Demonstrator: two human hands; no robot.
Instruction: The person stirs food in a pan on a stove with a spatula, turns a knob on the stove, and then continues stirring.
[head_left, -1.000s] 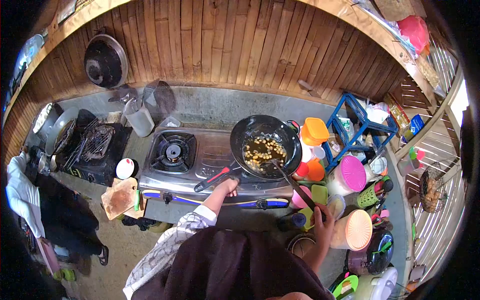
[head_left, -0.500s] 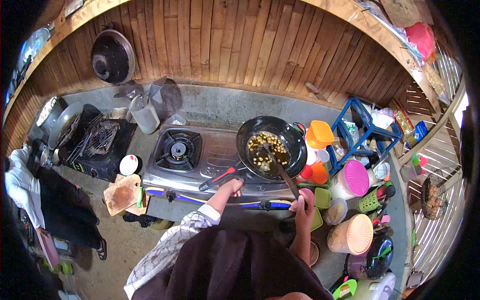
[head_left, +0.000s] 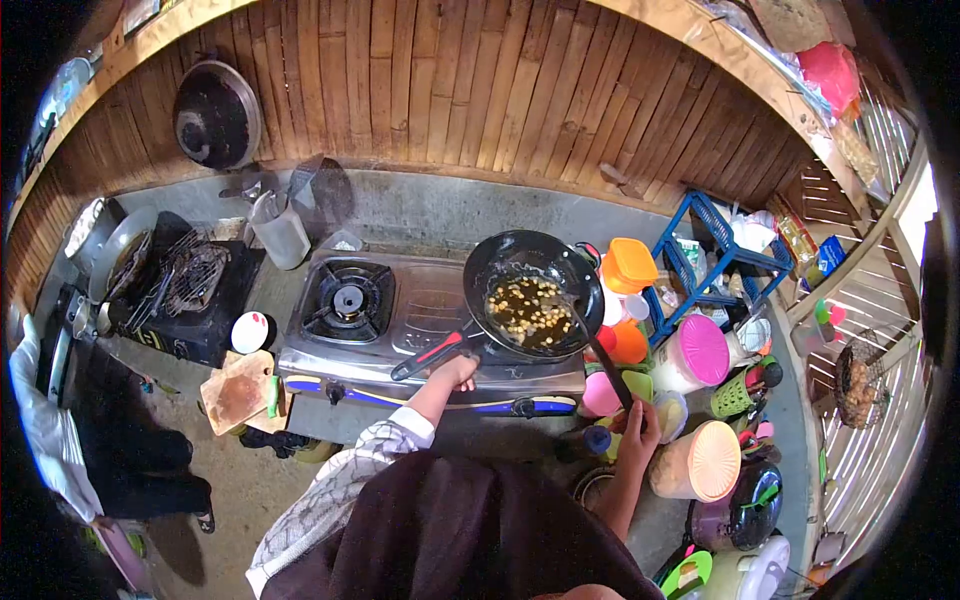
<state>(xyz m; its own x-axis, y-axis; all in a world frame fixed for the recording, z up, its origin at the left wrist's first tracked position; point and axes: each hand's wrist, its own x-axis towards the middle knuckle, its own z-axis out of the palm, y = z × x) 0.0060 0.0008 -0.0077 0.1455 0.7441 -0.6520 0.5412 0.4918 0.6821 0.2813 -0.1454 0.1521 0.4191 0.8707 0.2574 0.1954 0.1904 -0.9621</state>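
A black wok [head_left: 533, 293] rests on the right burner of the steel stove [head_left: 345, 362], with small pale pieces [head_left: 527, 312] in dark oil. My right hand [head_left: 640, 430] is closed on the long dark handle of a spatula [head_left: 608, 365], whose tip is at the right side of the wok's inside. My left hand [head_left: 457, 372] is closed at the stove's front, by the wok's near left edge, close to the black and red handle [head_left: 428, 356]; what it holds, if anything, is hidden.
The left burner [head_left: 348, 300] has no pan. Cutting boards [head_left: 238, 391] lie at the stove's left. Orange, pink and green containers, a blue rack [head_left: 720, 226] and a jar [head_left: 705, 462] crowd the right side. Another person [head_left: 55, 430] stands at the far left.
My right hand has moved right and down, and the spatula's tip has shifted from mid-wok to the right side. The other person has moved at the left. The view has shifted slightly.
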